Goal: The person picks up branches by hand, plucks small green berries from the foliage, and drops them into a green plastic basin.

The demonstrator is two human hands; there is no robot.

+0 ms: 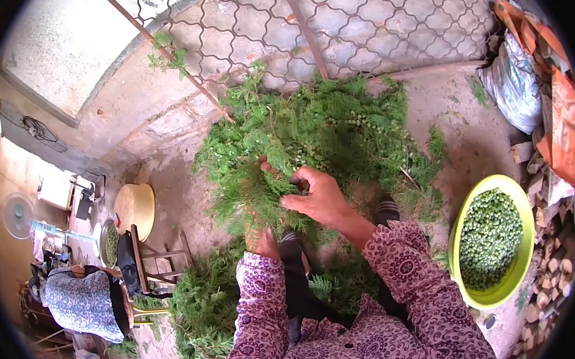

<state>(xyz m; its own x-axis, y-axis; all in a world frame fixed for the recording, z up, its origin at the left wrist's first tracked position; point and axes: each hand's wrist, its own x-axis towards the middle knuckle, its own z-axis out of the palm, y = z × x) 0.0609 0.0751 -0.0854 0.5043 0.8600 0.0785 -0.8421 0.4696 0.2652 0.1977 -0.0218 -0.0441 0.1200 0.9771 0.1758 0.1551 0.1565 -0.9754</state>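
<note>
My left hand is wrapped round a feathery green sprig; leaves cover most of the palm, and fingertips show above. Close by on its right, my right hand has thumb and forefinger pinched together at the sprig's edge. Whatever sits between those fingertips is too small to make out. Under and beyond both hands spreads a large heap of cut leafy branches, with small pale green berries among the leaves. To the right, a yellow-green basin holds many loose green berries.
More branches lie at lower left. A wire-mesh panel borders the heap. Stacked firewood, a white sack and orange sheeting line the right. Leftward are a wooden stool, a round tub, a fan and another person.
</note>
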